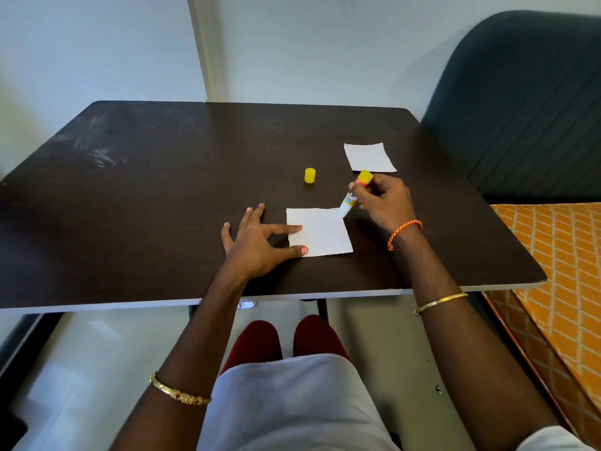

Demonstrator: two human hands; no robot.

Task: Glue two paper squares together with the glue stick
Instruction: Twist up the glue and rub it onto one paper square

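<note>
A white paper square (323, 232) lies near the front middle of the dark table (162, 190). My left hand (257, 239) is spread flat, its index finger and thumb pressing the square's left edge. My right hand (383, 200) grips an uncapped glue stick (354, 193) tilted down, its tip touching the square's far right corner. A second white paper square (369, 157) lies farther back on the right, apart from both hands. The yellow cap (310, 175) stands upright behind the near square.
A dark padded chair (520, 109) stands at the table's right side. An orange patterned cloth (559, 271) lies lower right, beside the table edge. A pale wall runs behind the table.
</note>
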